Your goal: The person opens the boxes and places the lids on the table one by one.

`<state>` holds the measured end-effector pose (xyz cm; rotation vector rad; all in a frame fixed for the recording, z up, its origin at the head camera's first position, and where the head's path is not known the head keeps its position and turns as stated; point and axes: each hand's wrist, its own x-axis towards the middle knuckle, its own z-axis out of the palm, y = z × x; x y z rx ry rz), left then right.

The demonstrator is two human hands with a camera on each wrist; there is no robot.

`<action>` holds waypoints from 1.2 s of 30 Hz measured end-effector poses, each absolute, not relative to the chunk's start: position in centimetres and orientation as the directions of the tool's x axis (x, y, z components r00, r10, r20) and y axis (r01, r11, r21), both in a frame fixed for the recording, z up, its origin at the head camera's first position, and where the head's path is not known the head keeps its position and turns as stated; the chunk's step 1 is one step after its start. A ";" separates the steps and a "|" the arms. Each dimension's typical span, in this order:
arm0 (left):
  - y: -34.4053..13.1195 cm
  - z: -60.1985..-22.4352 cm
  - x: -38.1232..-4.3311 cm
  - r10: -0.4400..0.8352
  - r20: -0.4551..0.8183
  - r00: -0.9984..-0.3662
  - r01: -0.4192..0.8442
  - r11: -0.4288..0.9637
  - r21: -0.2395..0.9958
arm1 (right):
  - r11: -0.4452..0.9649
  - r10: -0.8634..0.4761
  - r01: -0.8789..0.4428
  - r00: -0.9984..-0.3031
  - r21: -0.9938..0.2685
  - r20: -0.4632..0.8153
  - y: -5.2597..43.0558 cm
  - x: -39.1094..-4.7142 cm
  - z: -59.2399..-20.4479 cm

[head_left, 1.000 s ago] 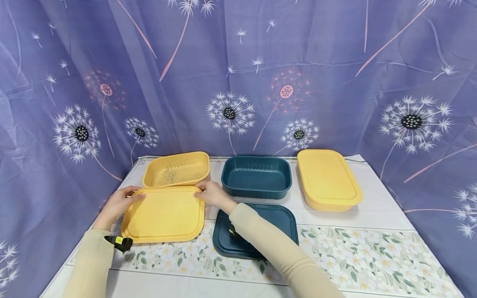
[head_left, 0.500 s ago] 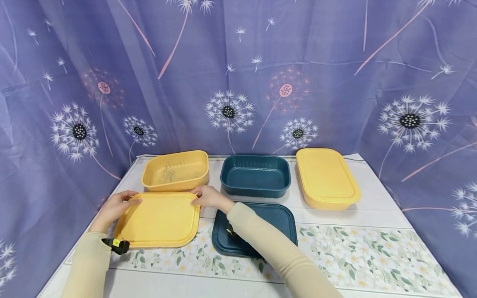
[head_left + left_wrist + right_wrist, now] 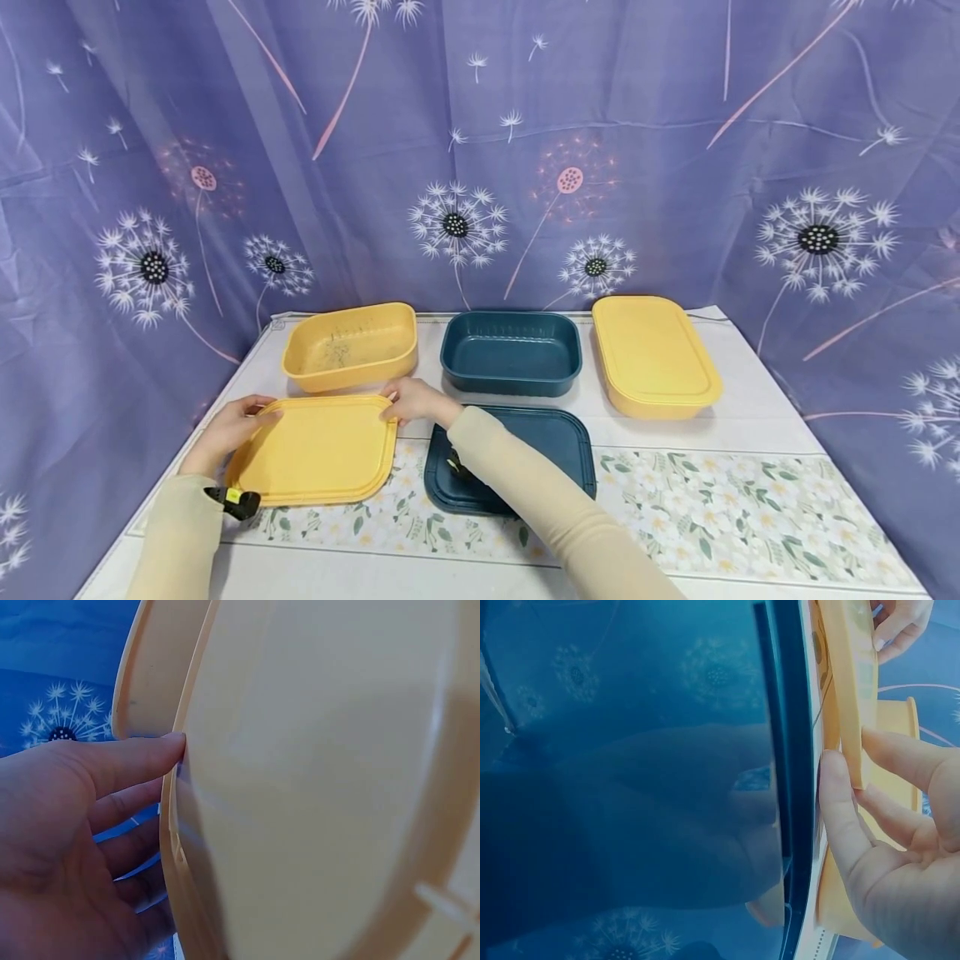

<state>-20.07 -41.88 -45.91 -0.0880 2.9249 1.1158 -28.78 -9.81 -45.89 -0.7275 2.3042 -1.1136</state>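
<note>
A yellow rectangular lid (image 3: pixel 315 450) with rounded corners lies in front of the open yellow container (image 3: pixel 352 375) on the left. My left hand (image 3: pixel 234 429) grips the lid's far left corner; in the left wrist view the thumb lies on its edge and the other fingers curl beneath. With the right hand (image 3: pixel 416 400) I pinch the far right corner, thumb and fingers on either side of the rim in the right wrist view. A dark teal lid (image 3: pixel 555 446) lies partly under my right forearm.
An uncovered dark teal container (image 3: pixel 513 379) stands at the back middle. To its right is a yellow container with its lid on (image 3: pixel 656 354). A purple dandelion-print curtain (image 3: pixel 480 150) hangs behind the table (image 3: pixel 750 429).
Both hands have drawn the yellow lid toward me and slightly left, away from the yellow container, opening a gap between them. The other containers and the teal lid stay put.
</note>
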 end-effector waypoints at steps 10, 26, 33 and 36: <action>-41.9 -46.3 -20.2 -0.044 -0.065 -0.997 -0.077 0.726 0.684 | 0.532 -0.629 -0.225 -0.751 -0.816 -0.203 -9.9 -28.9 -45.9; -41.8 -46.5 -20.3 -0.066 -0.099 -0.993 -0.115 0.739 0.664 | 0.539 -0.599 -0.210 -0.776 -0.816 -0.196 -10.4 -28.5 -45.8; -41.8 -46.4 -20.4 -0.073 -0.106 -0.992 -0.126 0.730 0.672 | 0.555 -0.591 -0.201 -0.779 -0.807 -0.212 -10.4 -28.4 -45.7; -41.6 -46.4 -20.4 -0.077 -0.087 -0.993 -0.116 0.744 0.659 | 0.562 -0.592 -0.209 -0.777 -0.800 -0.213 -10.4 -28.4 -45.7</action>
